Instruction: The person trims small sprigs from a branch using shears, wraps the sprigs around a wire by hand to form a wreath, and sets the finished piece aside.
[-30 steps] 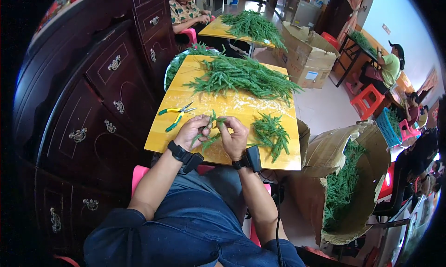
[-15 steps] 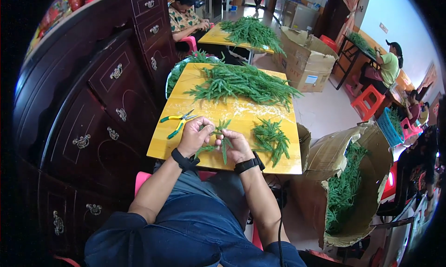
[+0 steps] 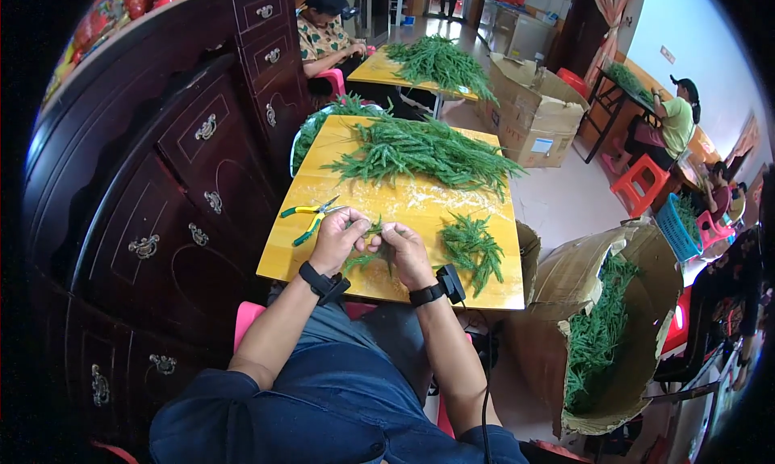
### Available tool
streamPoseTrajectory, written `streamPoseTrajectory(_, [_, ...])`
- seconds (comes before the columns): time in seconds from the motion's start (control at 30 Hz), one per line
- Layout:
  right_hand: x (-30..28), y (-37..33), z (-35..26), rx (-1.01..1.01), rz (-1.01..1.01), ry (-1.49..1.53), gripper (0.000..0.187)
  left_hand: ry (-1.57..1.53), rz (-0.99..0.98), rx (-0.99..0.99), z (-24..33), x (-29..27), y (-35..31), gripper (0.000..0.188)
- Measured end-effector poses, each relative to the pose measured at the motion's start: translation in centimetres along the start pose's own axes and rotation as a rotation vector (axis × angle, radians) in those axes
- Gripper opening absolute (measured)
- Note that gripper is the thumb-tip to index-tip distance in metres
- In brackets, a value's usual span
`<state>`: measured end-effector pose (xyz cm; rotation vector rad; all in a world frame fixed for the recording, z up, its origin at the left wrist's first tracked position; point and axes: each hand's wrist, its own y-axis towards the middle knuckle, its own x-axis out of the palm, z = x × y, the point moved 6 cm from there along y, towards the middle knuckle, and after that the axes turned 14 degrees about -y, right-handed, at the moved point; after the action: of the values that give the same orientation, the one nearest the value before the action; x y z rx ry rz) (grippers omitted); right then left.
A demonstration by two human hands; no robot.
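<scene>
Since the preceding frames, both hands have stayed together at the near edge of the yellow wooden tabletop (image 3: 404, 197), with the sprig turned slightly between them. Left hand (image 3: 341, 236) and right hand (image 3: 406, 252) meet over that edge, fingers curled and pressed together, pinching a small green needle-leaved sprig (image 3: 373, 246) between them; the exact fingertip contact is hidden by the knuckles. Left of the hands on the tabletop lie yellow-and-green-handled pliers (image 3: 311, 219), untouched; right of the hands sits a small heap of trimmed green sprigs (image 3: 472, 248), and at the tabletop's far end a large pile of uncut green stems (image 3: 424, 151). Off the tabletop's right side stands an open brown cardboard box holding green cuttings (image 3: 601, 327). Risks, as judged: the thin sprig may snap or shed leaves if pinched too hard; pieces worked so near the edge may drop onto the lap; the small heap lies close to the right edge and could be swept off by the forearm.
</scene>
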<state>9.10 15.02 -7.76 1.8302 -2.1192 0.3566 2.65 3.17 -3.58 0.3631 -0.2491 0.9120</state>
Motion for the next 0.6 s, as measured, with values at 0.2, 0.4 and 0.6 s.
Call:
streamPoseTrajectory(0.2, [0.4, -0.3, -0.2, 0.103, -0.173, 0.057, 0.015, 0.031, -0.039, -0.09, 0.6, -0.4, 0.3, 0.009])
streamPoseTrajectory(0.4, [0.6, -0.5, -1.0, 0.036, -0.082, -0.083, 0.015, -0.137, -0.045, -0.18, -0.1, -0.5, 0.6, 0.007])
streamPoseTrajectory(0.6, [0.2, -0.3, -1.3, -0.082, 0.037, 0.0, 0.015, -0.163, -0.059, -0.1, -0.4, -0.4, 0.8, 0.008])
